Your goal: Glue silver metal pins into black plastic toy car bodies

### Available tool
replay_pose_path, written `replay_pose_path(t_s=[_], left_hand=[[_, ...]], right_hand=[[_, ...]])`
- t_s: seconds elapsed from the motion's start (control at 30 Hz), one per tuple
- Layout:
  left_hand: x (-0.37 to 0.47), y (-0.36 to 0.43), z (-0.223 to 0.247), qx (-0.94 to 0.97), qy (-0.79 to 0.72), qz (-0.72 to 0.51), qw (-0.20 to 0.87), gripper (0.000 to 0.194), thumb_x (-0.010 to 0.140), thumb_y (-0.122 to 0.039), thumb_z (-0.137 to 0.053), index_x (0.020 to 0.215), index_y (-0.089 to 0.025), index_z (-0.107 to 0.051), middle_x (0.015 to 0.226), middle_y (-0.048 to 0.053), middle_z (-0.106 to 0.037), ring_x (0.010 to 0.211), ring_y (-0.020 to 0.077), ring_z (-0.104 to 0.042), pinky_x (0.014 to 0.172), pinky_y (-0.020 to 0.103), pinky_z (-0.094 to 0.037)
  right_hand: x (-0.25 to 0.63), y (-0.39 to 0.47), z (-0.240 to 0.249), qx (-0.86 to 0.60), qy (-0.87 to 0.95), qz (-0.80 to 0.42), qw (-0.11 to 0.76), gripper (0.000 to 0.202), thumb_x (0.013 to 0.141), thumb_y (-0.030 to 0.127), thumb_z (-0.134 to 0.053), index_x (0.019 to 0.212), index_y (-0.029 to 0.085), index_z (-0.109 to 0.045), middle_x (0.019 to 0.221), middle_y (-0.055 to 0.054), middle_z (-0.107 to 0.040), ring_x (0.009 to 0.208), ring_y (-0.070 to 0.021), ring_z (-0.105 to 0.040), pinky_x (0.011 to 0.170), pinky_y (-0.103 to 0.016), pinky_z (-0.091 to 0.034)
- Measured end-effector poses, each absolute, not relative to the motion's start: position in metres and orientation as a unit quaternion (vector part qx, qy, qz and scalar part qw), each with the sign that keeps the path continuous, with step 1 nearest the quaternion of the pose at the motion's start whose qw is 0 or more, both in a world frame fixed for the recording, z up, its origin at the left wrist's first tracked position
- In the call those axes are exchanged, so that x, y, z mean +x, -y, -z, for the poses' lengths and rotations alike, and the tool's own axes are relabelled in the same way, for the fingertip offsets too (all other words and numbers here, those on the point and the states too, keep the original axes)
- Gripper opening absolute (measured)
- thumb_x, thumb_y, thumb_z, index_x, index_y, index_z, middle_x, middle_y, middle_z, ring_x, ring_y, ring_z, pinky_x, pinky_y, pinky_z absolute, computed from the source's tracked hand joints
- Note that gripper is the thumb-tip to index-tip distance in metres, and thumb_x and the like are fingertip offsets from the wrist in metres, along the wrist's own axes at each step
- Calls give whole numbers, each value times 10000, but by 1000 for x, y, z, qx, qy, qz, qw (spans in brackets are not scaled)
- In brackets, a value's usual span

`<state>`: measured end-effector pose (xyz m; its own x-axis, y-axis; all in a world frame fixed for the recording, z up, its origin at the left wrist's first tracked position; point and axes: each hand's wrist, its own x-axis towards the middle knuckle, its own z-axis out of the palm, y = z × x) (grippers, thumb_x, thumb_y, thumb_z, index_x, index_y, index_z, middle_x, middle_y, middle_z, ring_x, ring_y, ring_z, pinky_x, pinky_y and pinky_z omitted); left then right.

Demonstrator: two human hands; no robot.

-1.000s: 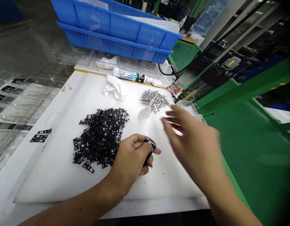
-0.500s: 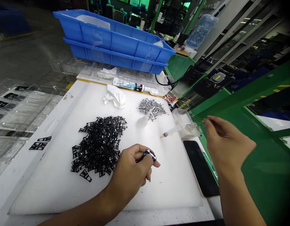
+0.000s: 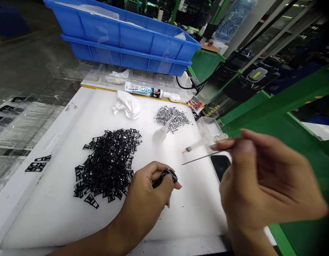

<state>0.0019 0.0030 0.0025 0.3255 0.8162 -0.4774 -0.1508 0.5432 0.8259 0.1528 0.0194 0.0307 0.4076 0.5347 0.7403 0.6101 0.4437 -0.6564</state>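
left hand (image 3: 145, 199), right hand (image 3: 263, 188), bare forearms, no sleeves, no gloves

Right hand (image 3: 263, 185) is motion-blurred, so its grip on the thin tweezers (image 3: 199, 158) is hard to read. It also covers most of the phone (image 3: 220, 165). Left hand (image 3: 150, 193) hides most of the small black part (image 3: 165, 176). The far blue bins (image 3: 121, 35) get cut off at the top edge.

Left hand (image 3: 148, 193) pinches black part (image 3: 165, 176); right hand (image 3: 263, 181) grips tweezers (image 3: 199, 159) above white mat (image 3: 60, 209).
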Motion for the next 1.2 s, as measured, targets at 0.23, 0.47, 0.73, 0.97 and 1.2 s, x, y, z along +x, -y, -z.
replay_pose_path(t_s=[0.23,0.47,0.73,0.97,1.2], left_hand=[[2,-4,-4,340,-485,-333,734,128,908,-305,-605,1000,-217,-597,811,12,-745,512,66,-447,438,182,-328],[2,-3,-5,346,-495,-328,726,105,918,-313,-597,974,-226,-604,796,-10,-747,514,59,-458,451,176,-350],[2,-3,-2,334,-496,-336,728,130,905,-311,-610,1001,-232,-574,797,-9,-753,497,60,-461,436,175,-337],[1,-3,-2,331,-493,-337,730,153,907,-319,-608,1000,-235,-521,812,3,-758,507,76,-450,426,184,-330],[0,-4,-2,336,-493,-341,726,142,908,-319,-605,977,-236,-513,808,-3,-749,513,85,-449,404,186,-322]], right_hand=[[133,-17,-15,-501,567,-12,654,289,871,56,-658,1119,195,-712,907,-37,-705,775,-204,-706,715,-403,-586],[138,-21,-12,-472,589,7,656,307,816,3,-688,1089,136,-730,878,-64,-712,730,-204,-717,670,-376,-601],[136,-23,-13,-458,566,54,684,209,833,37,-678,1012,114,-753,798,-59,-701,690,-203,-711,593,-350,-575],[137,-21,-11,-464,575,53,672,246,817,25,-692,1031,132,-751,861,-78,-713,706,-217,-714,610,-382,-590],[137,-20,-11,-472,572,56,668,224,833,55,-696,1027,149,-755,856,-71,-710,702,-214,-715,610,-375,-586]])
